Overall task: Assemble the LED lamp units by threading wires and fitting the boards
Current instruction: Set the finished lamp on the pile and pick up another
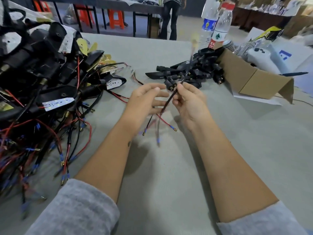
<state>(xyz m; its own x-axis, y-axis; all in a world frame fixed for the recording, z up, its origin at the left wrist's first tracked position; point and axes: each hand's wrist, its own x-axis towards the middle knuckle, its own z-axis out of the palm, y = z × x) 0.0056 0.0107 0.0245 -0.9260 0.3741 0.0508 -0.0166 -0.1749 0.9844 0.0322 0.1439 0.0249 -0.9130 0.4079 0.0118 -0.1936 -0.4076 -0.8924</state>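
My right hand [188, 100] pinches a black sleeved wire harness [171, 97] between thumb and fingers, tilted up to the right. At the harness's blurred upper end sits a small pale LED board [194, 41]. Red and black leads with blue-and-brass terminals [158, 141] dangle blurred below the hands. My left hand [147, 99] is beside the harness with straight, spread fingers and holds nothing. A heap of assembled black lamp units with white LED boards [57, 102] fills the left of the table. A pile of empty black housings [189, 72] lies beyond my hands.
The grey table [169, 175] stretches in front of me. An open cardboard box [250, 77] stands at the right, two plastic water bottles [218, 26] behind the housings. A loose red-and-black lead [135, 77] lies near the heap. A person stands at far tables with orange stools [116, 19].
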